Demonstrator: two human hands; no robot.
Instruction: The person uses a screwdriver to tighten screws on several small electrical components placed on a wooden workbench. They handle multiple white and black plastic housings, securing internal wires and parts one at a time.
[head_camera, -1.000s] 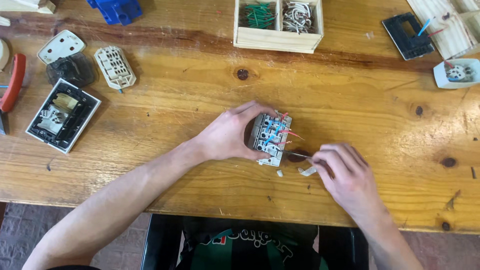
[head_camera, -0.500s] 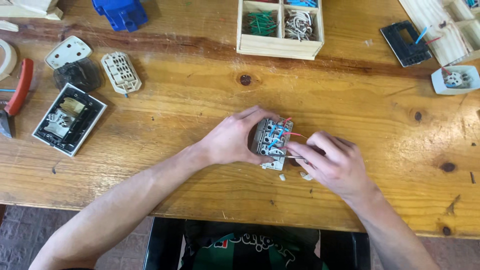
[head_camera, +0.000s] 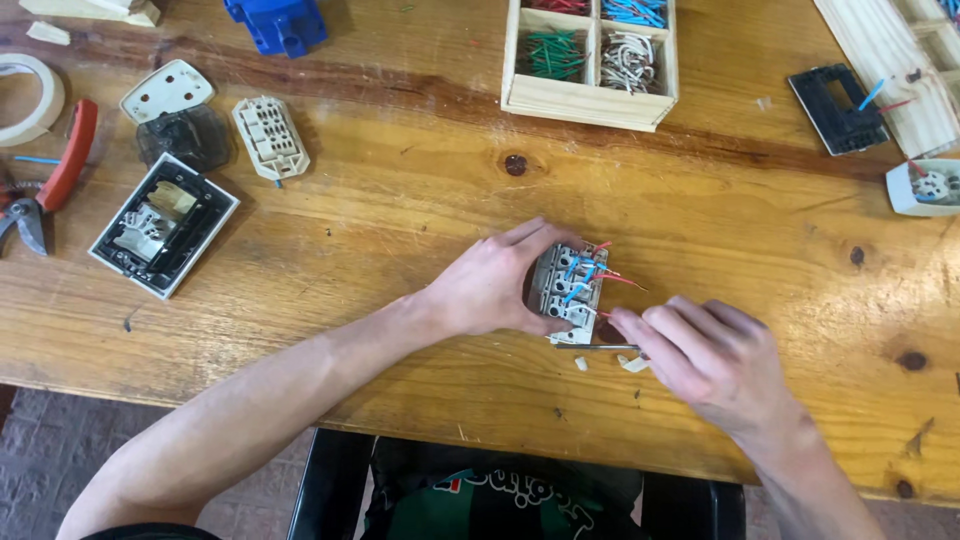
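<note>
wire box (head_camera: 590, 55), pliers (head_camera: 45, 185), switch plate (head_camera: 163, 225) around

The right hand (head_camera: 715, 360), which had closed in against the switch module (head_camera: 570, 290), drew back to its lower corner, its thin metal tool (head_camera: 598, 347) showing again

Grey switch module (head_camera: 560, 290), blue and red wires (head_camera: 590, 272); blue plastic part (head_camera: 277, 22); red-handled pliers (head_camera: 50, 180).

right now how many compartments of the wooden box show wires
4: red wires top left, blue wires top right, green wires lower left, white wires lower right. More of the wooden box may lie beyond the frame.
</note>
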